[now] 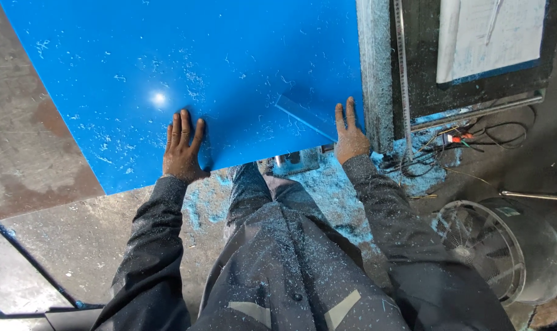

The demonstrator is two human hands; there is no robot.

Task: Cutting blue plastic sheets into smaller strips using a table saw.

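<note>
So both palms were down flat on that big glossy blue plastic sheet [217, 67], near its front edge. Left hand [181, 150] had its fingers spread and pressed on top, gripping nothing. Right hand [350, 135] sat by the sheet's right corner, fingers straight and close together, just beside the shavings-covered metal fence rail [376, 67]. The sheet lay across the bench, overhanging the grey concrete floor [76, 239], blue swarf everywhere. Looked to me like the positioning step, the panel being squared against the rail. Any push from here would need even pressure from both palms so the sheet didn't skew. A round grey fan [505, 251] stood off to the right.
</note>
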